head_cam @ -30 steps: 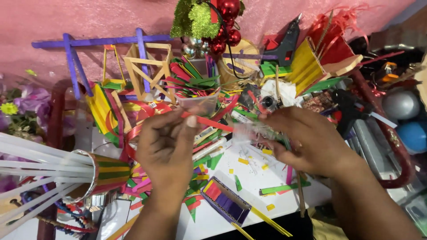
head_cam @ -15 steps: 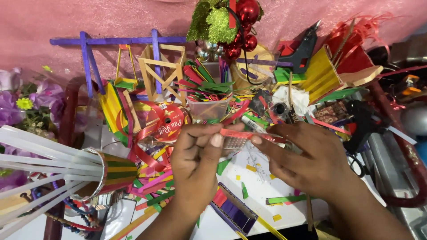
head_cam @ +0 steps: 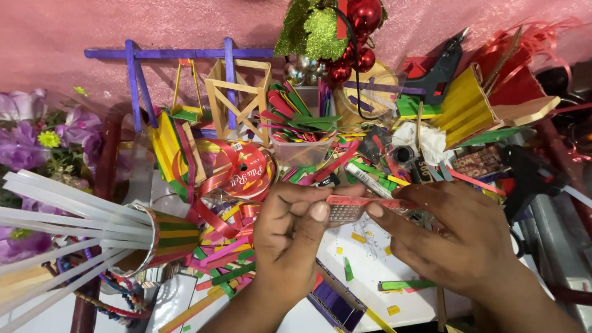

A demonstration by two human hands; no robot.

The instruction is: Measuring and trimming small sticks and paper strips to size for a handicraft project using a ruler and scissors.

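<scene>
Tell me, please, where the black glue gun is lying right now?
In the head view, the black glue gun lies at the upper right against the pink backdrop, right of the red baubles and just above the yellow stick box.

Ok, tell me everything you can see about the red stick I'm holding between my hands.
The red stick is a thin, flat craft strip, wood by the look of it, painted red. It lies nearly level above the white table. The left hand pinches its left end with the thumb, the right hand its right part. A small gridded piece sits just beneath it.
</scene>
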